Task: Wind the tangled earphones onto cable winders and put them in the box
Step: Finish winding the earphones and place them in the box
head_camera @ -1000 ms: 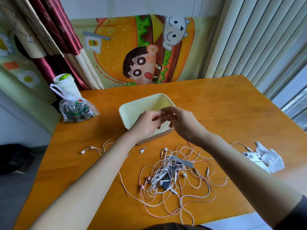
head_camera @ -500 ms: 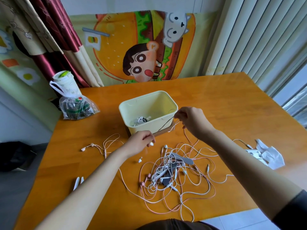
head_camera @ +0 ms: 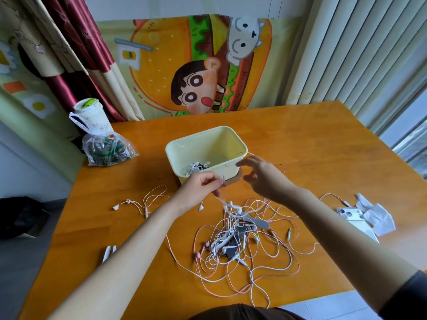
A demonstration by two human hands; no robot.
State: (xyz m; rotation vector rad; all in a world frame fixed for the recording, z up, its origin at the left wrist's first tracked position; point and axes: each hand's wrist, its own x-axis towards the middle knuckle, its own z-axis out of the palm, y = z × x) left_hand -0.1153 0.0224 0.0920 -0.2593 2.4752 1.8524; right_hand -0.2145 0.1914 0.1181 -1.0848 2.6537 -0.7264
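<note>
Left hand point(head_camera: 201, 188) is pinching thin white earphone cord point(head_camera: 221, 200); right hand point(head_camera: 261, 176), fingers spread, hold unclear, is ideally looping it taut above the pink-and-white tangled earphone pile point(head_camera: 233, 239).

Orange wooden worktop point(head_camera: 312, 144); at its far-left corner, a clear plastic bag point(head_camera: 108, 150) of dark contents, with a white lidded cup point(head_camera: 91, 115) just behind it. Right edge: a white phone point(head_camera: 349, 214), camera side up, beside crumpled white paper point(head_camera: 377, 215), possibly tissue. Backdrop: cartoon burger cloth point(head_camera: 198, 65), red-and-cream curtain point(head_camera: 76, 42), pale vertical blinds point(head_camera: 358, 49).
</note>
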